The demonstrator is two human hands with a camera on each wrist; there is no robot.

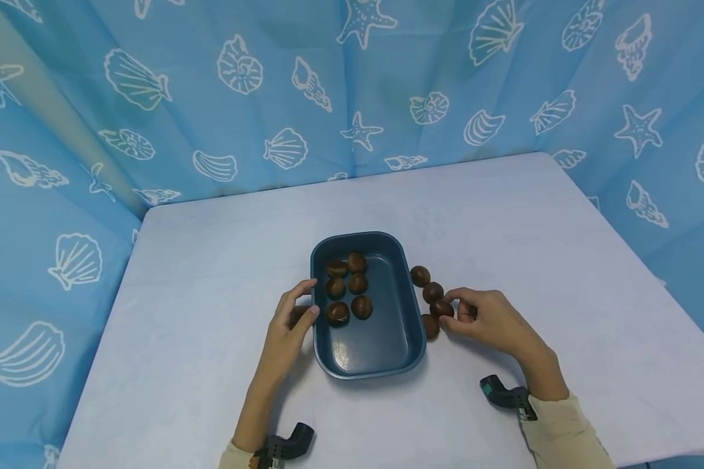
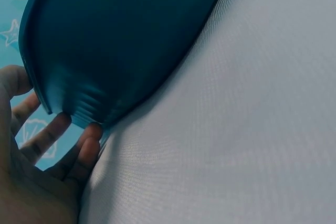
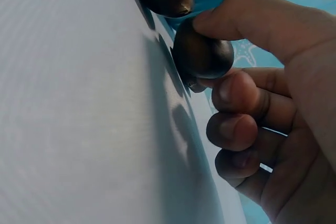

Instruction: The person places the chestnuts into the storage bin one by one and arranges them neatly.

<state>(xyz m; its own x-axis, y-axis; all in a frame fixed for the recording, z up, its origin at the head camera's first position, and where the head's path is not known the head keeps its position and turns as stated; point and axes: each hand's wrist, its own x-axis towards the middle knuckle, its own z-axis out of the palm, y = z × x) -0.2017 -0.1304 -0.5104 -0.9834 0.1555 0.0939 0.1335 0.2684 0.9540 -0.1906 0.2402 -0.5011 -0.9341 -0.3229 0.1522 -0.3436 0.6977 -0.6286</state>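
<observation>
A dark blue tray with rounded corners stands mid-table, several glossy brown chestnuts grouped in its left half. My left hand grips the tray's left side; in the left wrist view the thumb and one finger reach the rim while other fingertips touch the outer wall. Just off the tray's right side, my right hand pinches a chestnut between thumb and forefinger, the other fingers curled below. Beside it lie more chestnuts, one behind, one farther back and one against the tray.
A white cloth covers the table. Blue curtains with white shell and starfish prints hang behind it and at both sides. Each wrist carries a black camera mount, one at the left and one at the right.
</observation>
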